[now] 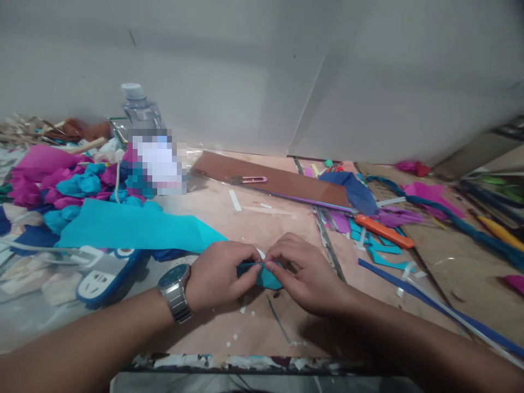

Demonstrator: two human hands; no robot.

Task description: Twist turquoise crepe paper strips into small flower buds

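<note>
A long turquoise strip (139,226), of paper or thin fabric, stretches from the left pile toward my hands at the middle front of the table. My left hand (225,270), with a metal watch on its wrist, pinches the near end of this strip between thumb and forefinger. Close against it, my right hand (301,270) pinches the same end, fingertips almost meeting the left ones. A folded bit of turquoise shows below the fingertips. Something small and white peeks out between the hands; I cannot make out what it is.
Crumpled pink and blue pieces (82,180) heap at left, beside a clear bottle (141,112) and a power strip (106,278). Brown sheets (282,185) carry small pink thread snips (249,179). An orange utility knife (385,231) and scraps lie right. A wall (229,71) stands behind.
</note>
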